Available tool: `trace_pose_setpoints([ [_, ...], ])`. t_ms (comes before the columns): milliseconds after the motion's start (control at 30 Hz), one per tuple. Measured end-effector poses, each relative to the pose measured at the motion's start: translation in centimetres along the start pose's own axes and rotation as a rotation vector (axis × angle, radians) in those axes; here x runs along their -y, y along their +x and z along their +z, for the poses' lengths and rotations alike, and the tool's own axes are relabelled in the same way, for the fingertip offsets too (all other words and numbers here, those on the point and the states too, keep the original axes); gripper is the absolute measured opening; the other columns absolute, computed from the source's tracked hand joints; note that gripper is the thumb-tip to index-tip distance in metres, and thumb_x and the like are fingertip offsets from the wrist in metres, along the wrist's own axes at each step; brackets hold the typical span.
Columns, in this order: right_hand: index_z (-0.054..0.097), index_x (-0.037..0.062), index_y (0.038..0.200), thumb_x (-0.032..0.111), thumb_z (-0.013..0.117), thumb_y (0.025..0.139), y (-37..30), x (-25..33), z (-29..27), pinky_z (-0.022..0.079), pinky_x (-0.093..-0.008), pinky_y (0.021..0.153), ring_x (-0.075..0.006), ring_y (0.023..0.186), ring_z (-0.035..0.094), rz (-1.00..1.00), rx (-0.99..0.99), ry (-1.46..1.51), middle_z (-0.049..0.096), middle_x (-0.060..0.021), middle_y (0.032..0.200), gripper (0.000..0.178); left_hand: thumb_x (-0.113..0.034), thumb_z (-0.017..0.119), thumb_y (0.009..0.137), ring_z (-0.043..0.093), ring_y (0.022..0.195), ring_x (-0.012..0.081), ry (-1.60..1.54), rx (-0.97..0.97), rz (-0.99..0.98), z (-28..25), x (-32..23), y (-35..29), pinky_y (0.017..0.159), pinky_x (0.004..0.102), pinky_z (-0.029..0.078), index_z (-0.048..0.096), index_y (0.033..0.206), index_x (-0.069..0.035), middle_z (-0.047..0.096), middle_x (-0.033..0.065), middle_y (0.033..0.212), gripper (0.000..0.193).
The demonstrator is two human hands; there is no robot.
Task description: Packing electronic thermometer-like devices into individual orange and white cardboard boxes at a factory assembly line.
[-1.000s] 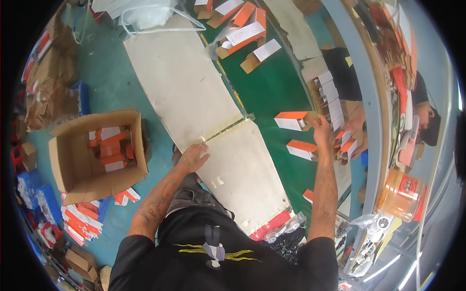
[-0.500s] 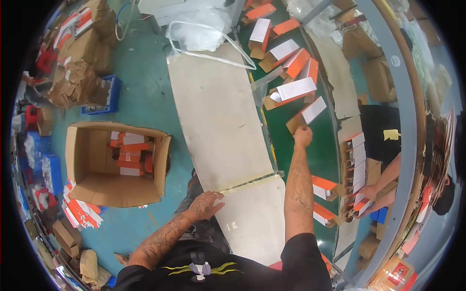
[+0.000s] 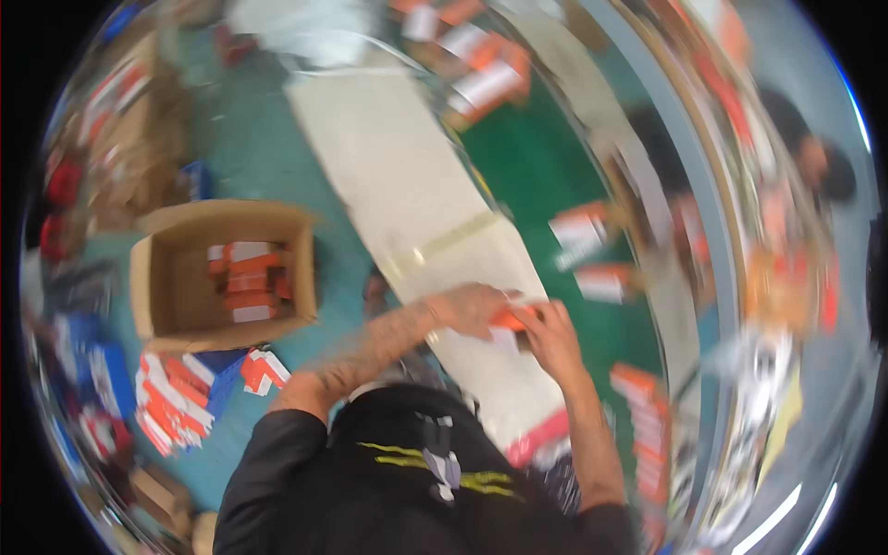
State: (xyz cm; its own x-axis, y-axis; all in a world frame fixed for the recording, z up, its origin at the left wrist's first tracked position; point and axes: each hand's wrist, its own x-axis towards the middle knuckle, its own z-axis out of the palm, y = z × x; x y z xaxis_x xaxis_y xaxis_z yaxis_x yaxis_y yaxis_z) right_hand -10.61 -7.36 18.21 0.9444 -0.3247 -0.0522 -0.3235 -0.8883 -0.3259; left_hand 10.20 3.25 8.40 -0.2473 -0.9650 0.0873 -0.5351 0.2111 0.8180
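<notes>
Since the earlier frame the right hand (image 3: 555, 335) has come back from its far reach over the green belt and now meets the left hand (image 3: 474, 307) close in front of the body; the left hand has lifted off the board edge to join it. Both hands close on a small orange box (image 3: 511, 320), held between them just above the pale tabletop (image 3: 398, 176); the left hand wraps its left end, the right hand curls fingers over its right end. Motion blur hides the exact finger positions. The box sits over the near section of the tabletop, just past a strip of tape (image 3: 444, 242) that crosses it. To the right runs the green conveyor belt (image 3: 536, 166), carrying orange-and-white boxes: two (image 3: 581, 231) level with the hands, more at the far end. On the floor to the left stands an open cardboard carton (image 3: 157, 296), partly filled with the same boxes (image 3: 248, 279). Loose boxes (image 3: 176, 402) lie on the teal floor near the carton. Another person (image 3: 823, 162) is seen at the far right beyond the belt.
</notes>
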Motion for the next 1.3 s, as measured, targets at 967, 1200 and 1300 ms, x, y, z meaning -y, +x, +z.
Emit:
trace_pose_setpoints([
  [967,0.064,0.004,0.124,0.033,0.07,0.085,-40.8,-9.0,20.4,0.048,-0.0569,0.1,-0.0372,0.114,0.069,1.515,0.027,-0.423,0.072,-0.0182,0.122,0.049,-0.045,0.069,0.094,0.059,0.116,0.0401,0.096,-0.074,-0.151,18.1,-0.8,-2.0,0.106,0.0486,0.046,0.051,0.138,0.002,0.063,0.0224,0.119,0.067],
  [1200,0.058,-0.0048,0.141,0.006,0.077,0.09,-38.3,-8.6,13.6,0.045,-0.041,0.111,-0.0318,0.127,0.061,1.013,-0.561,0.375,0.067,-0.0231,0.134,0.056,-0.046,0.066,0.098,0.059,0.114,0.0404,0.053,0.125,-0.209,17.8,0.5,-0.7,0.105,0.049,0.046,0.05,0.137,0.004,0.063,0.0229,0.118,0.065],
  [1300,0.049,-0.0027,0.143,0.001,0.078,0.089,-27.3,-2.1,2.9,0.041,-0.0375,0.114,-0.0281,0.13,0.055,0.791,-0.679,0.551,0.058,-0.0195,0.138,0.061,-0.037,0.073,0.091,0.061,0.101,0.042,0.077,-0.221,-0.036,17.1,2.3,-3.0,0.092,0.0523,0.048,0.057,0.116,-0.002,0.063,0.0184,0.103,0.046],
])
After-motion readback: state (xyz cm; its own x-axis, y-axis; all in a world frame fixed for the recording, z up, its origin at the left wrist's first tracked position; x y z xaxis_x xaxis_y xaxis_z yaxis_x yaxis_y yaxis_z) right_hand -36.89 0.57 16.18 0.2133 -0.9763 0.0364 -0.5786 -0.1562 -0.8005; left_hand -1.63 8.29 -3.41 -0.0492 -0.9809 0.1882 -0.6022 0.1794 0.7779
